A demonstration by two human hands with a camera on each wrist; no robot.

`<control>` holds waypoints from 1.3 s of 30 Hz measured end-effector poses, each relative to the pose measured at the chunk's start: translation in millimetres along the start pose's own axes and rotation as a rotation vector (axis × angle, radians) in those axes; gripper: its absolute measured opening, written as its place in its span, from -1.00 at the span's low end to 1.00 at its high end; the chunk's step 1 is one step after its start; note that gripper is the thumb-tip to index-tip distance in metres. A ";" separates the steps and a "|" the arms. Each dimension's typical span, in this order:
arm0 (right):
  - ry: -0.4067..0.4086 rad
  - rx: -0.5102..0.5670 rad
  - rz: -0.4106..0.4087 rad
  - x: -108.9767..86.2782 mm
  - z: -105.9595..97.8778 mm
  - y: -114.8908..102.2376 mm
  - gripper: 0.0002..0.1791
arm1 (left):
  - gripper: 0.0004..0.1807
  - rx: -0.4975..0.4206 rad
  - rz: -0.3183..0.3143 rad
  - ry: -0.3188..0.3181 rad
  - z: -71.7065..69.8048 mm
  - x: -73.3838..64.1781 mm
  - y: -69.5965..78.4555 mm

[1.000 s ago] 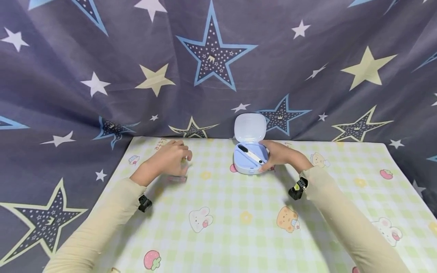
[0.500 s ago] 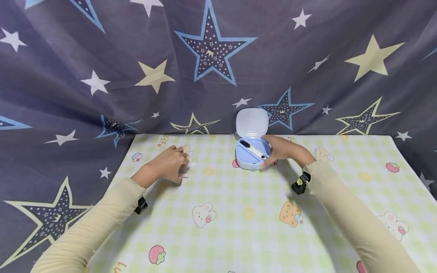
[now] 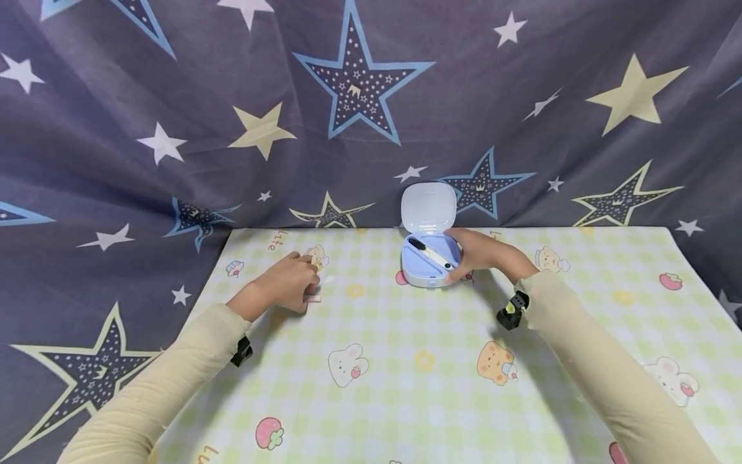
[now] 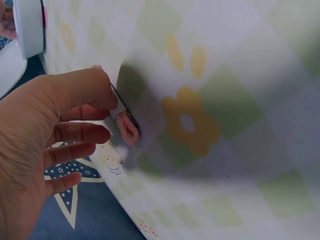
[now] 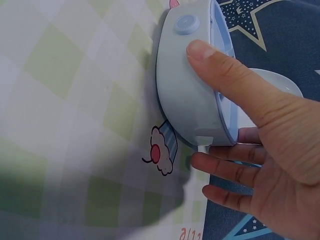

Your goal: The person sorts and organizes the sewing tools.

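My left hand [image 3: 286,280] is low over the left part of the table. Its thumb and index finger pinch a small pink skein of thread [image 4: 127,129] with a pale band; the looped end sticks out past the fingertips, the banded middle partly hidden. The other fingers are loosely bent. Farther right, my right hand [image 3: 478,250] grips the right side of a light blue box [image 3: 429,281], thumb on the front wall near its round button [image 5: 187,24], fingers at the back. Its clear lid [image 3: 429,205] stands up. A black-and-white pen-like tool [image 3: 430,252] lies diagonally inside.
A checked cloth with printed animals and fruit covers the table [image 3: 371,412]. Behind its far edge hangs a dark star-patterned curtain [image 3: 220,77], close to the raised lid. Black wrist cameras are strapped at both cuffs.
My left hand has come down slightly, its fingers closing on the pink skein that showed below it earlier. The right hand keeps its grip on the box. The head view has shifted a little.
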State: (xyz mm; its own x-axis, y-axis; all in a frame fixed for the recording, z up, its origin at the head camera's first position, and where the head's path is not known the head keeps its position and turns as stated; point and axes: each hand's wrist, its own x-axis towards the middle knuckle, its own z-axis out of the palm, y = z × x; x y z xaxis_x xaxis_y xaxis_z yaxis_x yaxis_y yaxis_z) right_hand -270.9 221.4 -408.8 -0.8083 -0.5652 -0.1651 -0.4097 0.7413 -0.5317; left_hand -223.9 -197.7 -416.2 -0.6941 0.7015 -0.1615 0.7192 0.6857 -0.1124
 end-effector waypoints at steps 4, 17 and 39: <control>0.000 0.005 -0.003 -0.5 0.1 0.1 0.25 | -0.69 0.004 0.000 0.000 1.6 -0.4 -0.3; 0.002 -0.005 0.006 -0.4 0.4 1.3 0.28 | -0.68 -0.015 -0.012 0.019 4.8 -1.1 0.2; 0.019 0.006 -0.003 1.0 3.2 4.5 0.25 | -0.70 0.068 0.048 0.138 -27.8 34.2 20.3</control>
State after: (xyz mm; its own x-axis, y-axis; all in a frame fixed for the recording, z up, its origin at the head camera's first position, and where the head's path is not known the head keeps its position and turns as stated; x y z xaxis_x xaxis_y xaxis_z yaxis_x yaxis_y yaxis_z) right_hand -272.1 223.0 -414.0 -0.8150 -0.5605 -0.1472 -0.4100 0.7371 -0.5372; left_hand -233.9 -154.4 -396.7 -0.6532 0.7565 -0.0327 0.7489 0.6391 -0.1750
